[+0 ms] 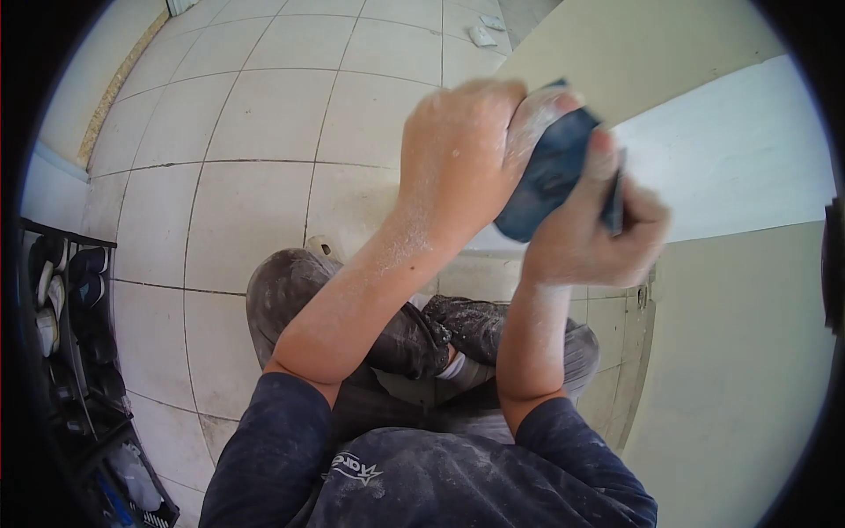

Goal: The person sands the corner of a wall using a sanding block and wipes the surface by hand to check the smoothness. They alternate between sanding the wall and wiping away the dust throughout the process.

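Note:
A dark blue, flexible sheet that looks like sandpaper (556, 172) is bent between my two hands in front of the wall. My left hand (466, 136) is closed at its upper left edge, with the thumb along the sheet. On the lower right side, my right hand (598, 224) pinches it between thumb and curled fingers. Motion slightly blurs both hands. White dust coats my hands and forearms. Behind the sheet, a white band (731, 150) crosses the greenish wall (731, 326).
My dusty crossed legs (352, 308) rest on the tiled floor (255, 114). At the left stands a black shoe rack (119, 414) with several shoes. Small white pieces (481, 35) lie on the floor at the top. A dark object (832, 264) is at the right edge.

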`<action>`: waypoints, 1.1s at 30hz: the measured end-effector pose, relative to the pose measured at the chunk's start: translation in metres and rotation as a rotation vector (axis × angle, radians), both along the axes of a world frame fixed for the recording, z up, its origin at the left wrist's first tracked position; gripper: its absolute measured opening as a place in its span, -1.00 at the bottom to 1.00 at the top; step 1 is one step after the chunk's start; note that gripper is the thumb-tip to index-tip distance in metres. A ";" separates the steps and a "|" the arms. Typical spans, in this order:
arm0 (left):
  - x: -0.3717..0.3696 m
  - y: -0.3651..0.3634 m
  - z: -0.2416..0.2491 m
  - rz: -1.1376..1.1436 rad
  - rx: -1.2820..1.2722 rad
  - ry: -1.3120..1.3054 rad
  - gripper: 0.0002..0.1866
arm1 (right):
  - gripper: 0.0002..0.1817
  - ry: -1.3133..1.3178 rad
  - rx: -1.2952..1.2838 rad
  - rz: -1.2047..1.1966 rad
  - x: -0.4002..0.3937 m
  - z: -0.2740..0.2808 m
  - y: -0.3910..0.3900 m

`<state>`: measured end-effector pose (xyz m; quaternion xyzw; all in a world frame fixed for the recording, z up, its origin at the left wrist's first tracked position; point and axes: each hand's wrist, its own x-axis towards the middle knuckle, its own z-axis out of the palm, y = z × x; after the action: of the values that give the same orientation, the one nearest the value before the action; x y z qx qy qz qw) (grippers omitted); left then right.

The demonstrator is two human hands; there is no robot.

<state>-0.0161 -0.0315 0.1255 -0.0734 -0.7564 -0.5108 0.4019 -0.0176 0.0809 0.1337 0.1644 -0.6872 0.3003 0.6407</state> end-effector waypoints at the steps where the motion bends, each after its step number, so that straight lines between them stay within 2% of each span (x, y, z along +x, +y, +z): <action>1: 0.002 0.000 0.002 -0.002 0.005 -0.018 -0.50 | -0.63 0.033 0.014 -0.026 -0.001 0.006 0.001; 4: 0.001 0.003 -0.002 0.024 -0.011 -0.016 -0.50 | -0.61 -0.009 -0.017 0.041 0.002 0.004 0.001; 7: -0.014 0.013 -0.036 0.052 -0.041 0.078 -0.51 | -0.59 -0.012 -0.107 0.168 0.001 -0.032 0.006; 9: -0.017 0.016 -0.046 0.041 0.010 0.121 -0.51 | -0.60 0.017 0.059 0.070 0.001 -0.036 0.013; 11: -0.014 0.014 -0.038 0.064 -0.080 0.082 -0.51 | -0.60 0.006 0.174 -0.040 0.004 -0.025 0.014; 13: -0.008 0.007 -0.016 0.053 -0.092 0.042 -0.52 | -0.61 0.028 0.078 0.008 0.002 0.003 0.004; 16: -0.003 0.000 0.001 -0.004 -0.025 -0.031 -0.54 | -0.62 0.073 0.052 0.021 -0.004 0.008 0.003; 19: -0.015 0.009 -0.024 0.033 -0.106 0.065 -0.56 | -0.64 0.029 0.066 0.033 -0.005 -0.017 0.014; 22: -0.025 0.013 -0.058 0.043 -0.027 0.185 -0.58 | -0.62 -0.027 0.107 0.010 0.003 -0.039 0.017; 25: -0.030 0.011 -0.048 0.134 -0.144 0.247 -0.60 | -0.59 -0.015 0.209 -0.082 0.003 -0.022 0.016; 28: -0.016 0.005 -0.012 0.085 -0.036 0.088 -0.65 | -0.61 0.036 0.162 -0.028 -0.002 0.009 0.008; 30: -0.017 0.006 -0.017 0.082 -0.011 0.107 -0.65 | -0.62 0.118 0.150 -0.004 -0.011 0.017 0.007; 33: -0.035 0.016 -0.056 0.136 -0.006 0.288 -0.61 | -0.62 0.179 0.299 -0.070 -0.016 -0.024 0.024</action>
<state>-0.0512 -0.0156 0.0693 -0.0957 -0.6957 -0.4643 0.5397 -0.0337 0.1049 0.1095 0.2597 -0.6698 0.1563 0.6779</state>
